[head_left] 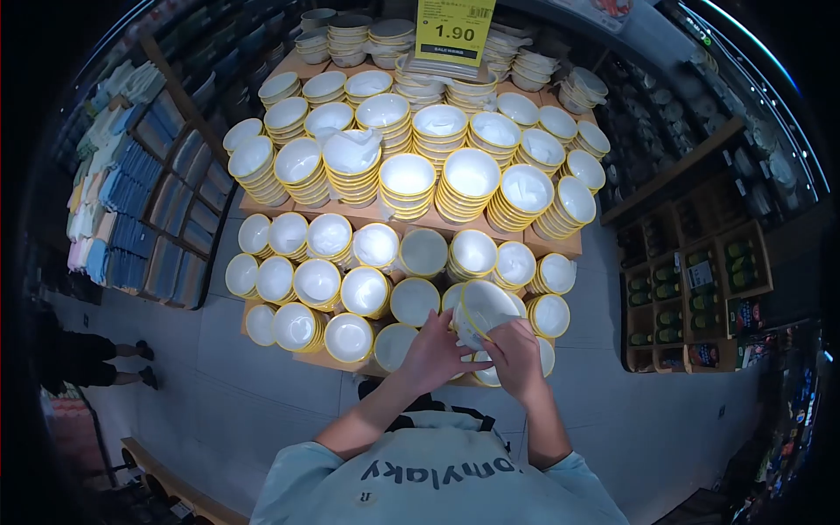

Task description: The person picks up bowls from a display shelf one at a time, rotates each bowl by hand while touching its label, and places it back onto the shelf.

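Observation:
A white bowl with a yellow rim (486, 308) is held up, tilted, above the lower tier of the display. My left hand (434, 352) grips its left side, fingers against the outer wall. On the right, my right hand (514, 357) pinches near the bowl's lower edge. Faint patterning shows on the outside of the bowl. Directly beneath and around both hands stand stacks of similar bowls, among them a yellow-rimmed bowl (349, 337) to the left and another bowl (549, 315) to the right.
A wooden stepped display (308, 205) carries several rows of stacked bowls, with a yellow price sign (453, 33) at the back. Folded towels fill a left shelf (162, 188). Bottles stand in a right shelf (672, 293). At the far left, a person's legs (109, 360) show.

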The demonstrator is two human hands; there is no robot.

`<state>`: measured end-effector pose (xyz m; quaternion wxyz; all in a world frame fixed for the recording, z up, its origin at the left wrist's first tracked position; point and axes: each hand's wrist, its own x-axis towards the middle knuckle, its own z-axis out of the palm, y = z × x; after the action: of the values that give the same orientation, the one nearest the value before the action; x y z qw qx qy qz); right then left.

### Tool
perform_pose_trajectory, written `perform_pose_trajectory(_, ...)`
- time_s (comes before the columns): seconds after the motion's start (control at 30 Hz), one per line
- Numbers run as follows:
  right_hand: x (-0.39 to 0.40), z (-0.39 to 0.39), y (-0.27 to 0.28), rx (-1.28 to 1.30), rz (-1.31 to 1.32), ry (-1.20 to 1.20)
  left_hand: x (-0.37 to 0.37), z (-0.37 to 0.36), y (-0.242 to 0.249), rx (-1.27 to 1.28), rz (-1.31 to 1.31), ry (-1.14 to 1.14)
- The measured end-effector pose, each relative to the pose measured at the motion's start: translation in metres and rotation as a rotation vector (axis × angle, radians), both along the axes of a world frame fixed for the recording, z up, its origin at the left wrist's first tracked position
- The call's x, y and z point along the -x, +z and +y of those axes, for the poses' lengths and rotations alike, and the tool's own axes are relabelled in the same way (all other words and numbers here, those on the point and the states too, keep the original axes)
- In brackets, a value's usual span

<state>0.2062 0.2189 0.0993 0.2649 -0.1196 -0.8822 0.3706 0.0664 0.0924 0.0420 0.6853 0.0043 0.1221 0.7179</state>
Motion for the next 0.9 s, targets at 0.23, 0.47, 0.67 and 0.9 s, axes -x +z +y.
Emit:
perform_pose_trajectory(0.23,0.006,-0.022,-0.027,-0.337,-0.137,0.085,-0.014,-0.004,-0.020,0.247,0.201,0.193)
perform_pose_trajectory(0.47,0.027,-0.024,-0.050,-0.044,-0.213,0.137,0.000,-0.038,-0.032,0.358,0.477,0.223)
perform_pose_trajectory(0.67,0.070,-0.059,-0.047,0.119,-0.314,0.165,0.034,-0.075,-0.056,0.384,0.459,0.232)
perform_pose_trajectory(0.9,0.146,-0.117,-0.043,0.023,-0.437,0.070,0.109,-0.137,-0.049,0.388,0.428,0.157)
